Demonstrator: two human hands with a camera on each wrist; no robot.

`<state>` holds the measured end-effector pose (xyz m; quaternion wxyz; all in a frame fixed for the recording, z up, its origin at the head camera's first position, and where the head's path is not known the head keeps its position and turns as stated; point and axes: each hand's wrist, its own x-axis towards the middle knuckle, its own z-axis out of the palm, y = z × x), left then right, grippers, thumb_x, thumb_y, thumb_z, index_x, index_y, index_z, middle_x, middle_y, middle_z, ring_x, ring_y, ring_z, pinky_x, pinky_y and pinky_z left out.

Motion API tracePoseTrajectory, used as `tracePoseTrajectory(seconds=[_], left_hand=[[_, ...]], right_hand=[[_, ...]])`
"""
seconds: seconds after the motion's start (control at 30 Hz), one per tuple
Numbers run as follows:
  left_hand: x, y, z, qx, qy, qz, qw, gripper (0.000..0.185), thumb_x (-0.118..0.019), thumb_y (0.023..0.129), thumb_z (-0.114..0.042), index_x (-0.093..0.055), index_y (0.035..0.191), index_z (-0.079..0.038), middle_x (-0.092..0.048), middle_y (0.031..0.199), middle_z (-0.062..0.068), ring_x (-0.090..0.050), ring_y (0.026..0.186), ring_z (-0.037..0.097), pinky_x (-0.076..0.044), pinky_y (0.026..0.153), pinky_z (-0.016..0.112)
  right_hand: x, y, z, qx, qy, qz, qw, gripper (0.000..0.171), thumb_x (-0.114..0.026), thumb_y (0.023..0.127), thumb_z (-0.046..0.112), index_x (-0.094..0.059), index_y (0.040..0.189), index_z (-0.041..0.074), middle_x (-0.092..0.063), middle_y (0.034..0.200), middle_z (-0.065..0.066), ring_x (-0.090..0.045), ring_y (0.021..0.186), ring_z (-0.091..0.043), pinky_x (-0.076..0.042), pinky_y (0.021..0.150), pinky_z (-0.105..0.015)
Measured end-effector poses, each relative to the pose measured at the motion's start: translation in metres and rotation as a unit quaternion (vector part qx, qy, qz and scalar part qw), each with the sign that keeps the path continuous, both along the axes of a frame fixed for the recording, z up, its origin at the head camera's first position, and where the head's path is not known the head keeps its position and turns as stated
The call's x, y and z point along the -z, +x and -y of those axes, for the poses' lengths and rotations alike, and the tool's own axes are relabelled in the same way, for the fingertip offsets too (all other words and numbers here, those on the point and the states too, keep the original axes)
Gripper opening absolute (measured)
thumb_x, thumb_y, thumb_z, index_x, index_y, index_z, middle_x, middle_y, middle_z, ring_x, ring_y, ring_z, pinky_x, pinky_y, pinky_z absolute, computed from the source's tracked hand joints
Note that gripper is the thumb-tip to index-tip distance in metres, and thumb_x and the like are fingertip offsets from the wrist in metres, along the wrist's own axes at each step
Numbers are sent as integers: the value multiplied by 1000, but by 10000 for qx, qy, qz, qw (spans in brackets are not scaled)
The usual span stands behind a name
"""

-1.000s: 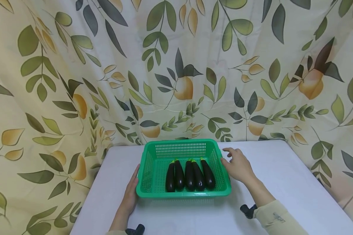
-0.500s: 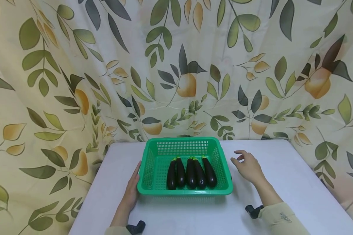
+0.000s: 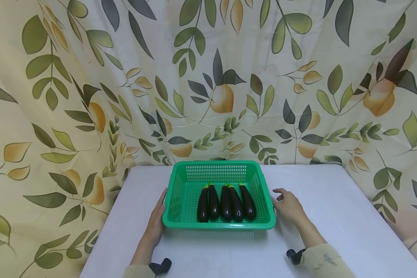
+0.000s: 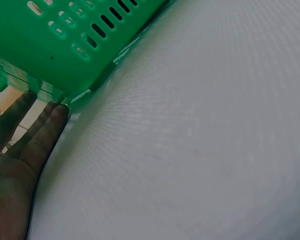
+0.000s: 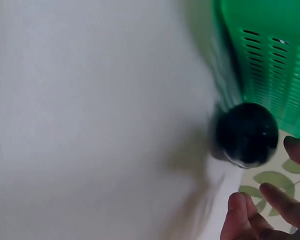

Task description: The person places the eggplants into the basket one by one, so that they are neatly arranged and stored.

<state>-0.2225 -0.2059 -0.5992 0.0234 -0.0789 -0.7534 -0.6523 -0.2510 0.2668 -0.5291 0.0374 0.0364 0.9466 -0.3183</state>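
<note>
Several dark purple eggplants (image 3: 226,204) with green stems lie side by side in a green plastic basket (image 3: 219,226). My left hand (image 3: 154,222) rests against the basket's left side; in the left wrist view its fingers (image 4: 42,135) are straight, with the tips at the basket wall. To the right of the basket is my right hand (image 3: 290,206). The right wrist view shows another eggplant (image 5: 247,135), seen end-on, on the table beside the basket wall. Right thumb and fingers (image 5: 285,202) are spread near it, apart from it. The basket's rim mostly hides this eggplant in the head view.
A white-covered table (image 3: 215,255) bears the basket. Behind it and along the left hangs a curtain (image 3: 208,77) with a leaf and fruit print. Dark wrist mounts (image 3: 295,255) sit at both sleeves.
My right hand first moved right, away from the basket rim, then came back down and left beside the basket's right side. The left hand stays at the basket. The head view tilts slightly.
</note>
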Motion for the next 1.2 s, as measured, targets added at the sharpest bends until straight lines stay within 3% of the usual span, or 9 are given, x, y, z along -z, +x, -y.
tracePoseTrajectory(seconds=[0.37, 0.7, 0.87, 1.2], left_hand=[[2, 0, 0, -60, 23, 51, 10000, 51, -19, 112, -44, -25, 162, -47, -23, 171, -18, -10, 164, 23, -3, 124, 72], [1, -1, -1, -8, 0, 31, 10000, 53, -19, 112, -44, -22, 165, -40, -19, 174, -11, -6, 164, 29, -2, 123, 73], [2, -2, 0, 20, -22, 22, 10000, 55, -20, 112, -43, -21, 166, -34, -18, 174, -10, -6, 164, 31, -2, 123, 74], [0, 0, -1, -14, 95, 94, 9999, 55, -20, 112, -44, -22, 166, -36, -21, 172, -16, -8, 164, 25, -3, 124, 70]], right_hand=[[5, 2, 15, 21, -400, 297, 9988, 61, -62, 97, 24, -47, 148, -6, -68, 109, -22, -64, 94, -31, -56, 75, -45], [7, 3, 19, -44, -479, 367, 9982, 62, -58, 99, 23, -41, 153, -4, -68, 117, -25, -67, 103, -36, -57, 84, -58], [9, 2, 17, -65, -426, 349, 9985, 63, -59, 100, 26, -42, 153, -4, -68, 118, -26, -67, 104, -37, -58, 85, -59], [8, 5, 14, -51, -357, 384, 9986, 65, -59, 101, 33, -43, 153, -2, -70, 118, -24, -68, 102, -36, -58, 82, -55]])
